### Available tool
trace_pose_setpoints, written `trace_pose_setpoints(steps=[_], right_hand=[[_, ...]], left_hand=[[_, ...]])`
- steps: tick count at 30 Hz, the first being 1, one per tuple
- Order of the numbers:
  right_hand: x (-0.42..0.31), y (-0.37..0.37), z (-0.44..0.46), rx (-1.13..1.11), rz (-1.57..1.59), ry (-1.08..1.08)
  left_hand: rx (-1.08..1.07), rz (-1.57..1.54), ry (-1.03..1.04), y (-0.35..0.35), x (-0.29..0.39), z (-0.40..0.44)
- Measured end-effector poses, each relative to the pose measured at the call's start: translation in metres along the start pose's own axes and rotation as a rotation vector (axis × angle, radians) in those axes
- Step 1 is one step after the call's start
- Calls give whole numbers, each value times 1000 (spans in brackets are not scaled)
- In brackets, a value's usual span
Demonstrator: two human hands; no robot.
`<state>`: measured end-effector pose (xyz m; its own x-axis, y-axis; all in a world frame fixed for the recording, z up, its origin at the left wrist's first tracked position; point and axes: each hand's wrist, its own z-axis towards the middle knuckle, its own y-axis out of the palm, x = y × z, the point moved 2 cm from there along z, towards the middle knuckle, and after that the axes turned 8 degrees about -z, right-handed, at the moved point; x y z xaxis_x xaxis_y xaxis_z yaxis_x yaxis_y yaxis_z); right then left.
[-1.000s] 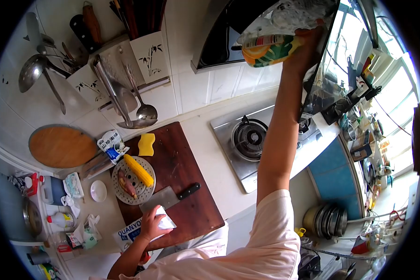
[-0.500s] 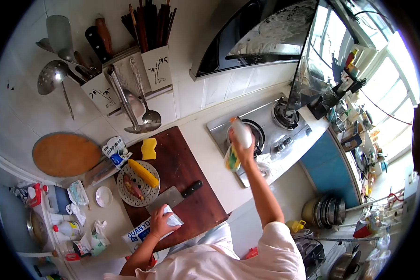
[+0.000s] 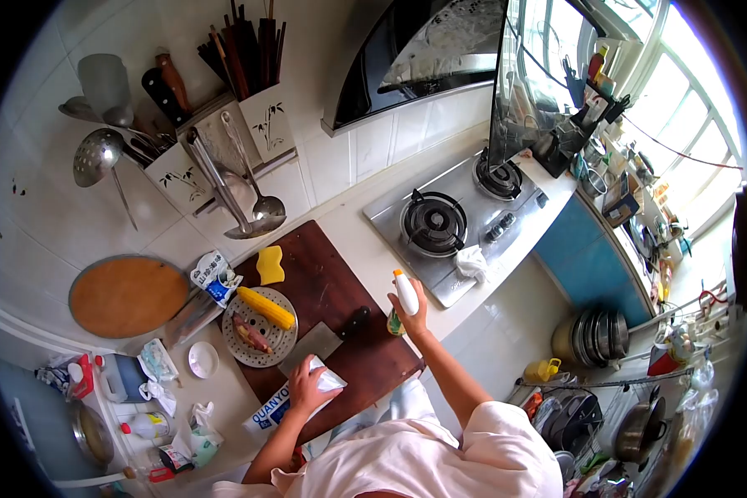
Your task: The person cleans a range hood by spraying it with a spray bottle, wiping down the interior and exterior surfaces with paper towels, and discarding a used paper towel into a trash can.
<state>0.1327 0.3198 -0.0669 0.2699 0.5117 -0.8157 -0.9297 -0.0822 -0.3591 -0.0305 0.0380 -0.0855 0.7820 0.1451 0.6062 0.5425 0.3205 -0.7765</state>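
My left hand (image 3: 305,390) is closed on a white and blue packet (image 3: 272,408) at the front of the dark cutting board (image 3: 315,261). My right hand (image 3: 412,309) grips a spray bottle (image 3: 406,292) with a white and orange top, over the counter edge just right of the board. On the board, a perforated plate (image 3: 280,349) holds a yellow corn cob (image 3: 266,308) and a purplish sweet potato (image 3: 251,334). A cleaver (image 3: 314,344) lies between plate and packet. Behind the plate is a yellow sponge (image 3: 270,266).
Right of the board is a gas stove (image 3: 390,211) with a crumpled white cloth (image 3: 471,263) on its front edge. A range hood (image 3: 407,66) hangs above. A small white bowl (image 3: 203,360) and a round wooden board (image 3: 129,296) are at the left.
My right hand has come down from the range hood, past the stove, to beside the cutting board with the spray bottle. My left hand still holds the packet. The view has shifted.
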Motion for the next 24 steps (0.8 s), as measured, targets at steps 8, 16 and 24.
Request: trace_pose_setpoints(steps=[8, 16, 24], right_hand=[[17, -19, -4, -46, 264, 274], [1, -29, 12, -152, 230, 210], [33, -16, -9, -230, 41, 249]], left_hand=[[0, 18, 18, -1, 2, 1], [-7, 20, 28, 4, -2, 0], [-36, 39, 25, 4, 3, 3]])
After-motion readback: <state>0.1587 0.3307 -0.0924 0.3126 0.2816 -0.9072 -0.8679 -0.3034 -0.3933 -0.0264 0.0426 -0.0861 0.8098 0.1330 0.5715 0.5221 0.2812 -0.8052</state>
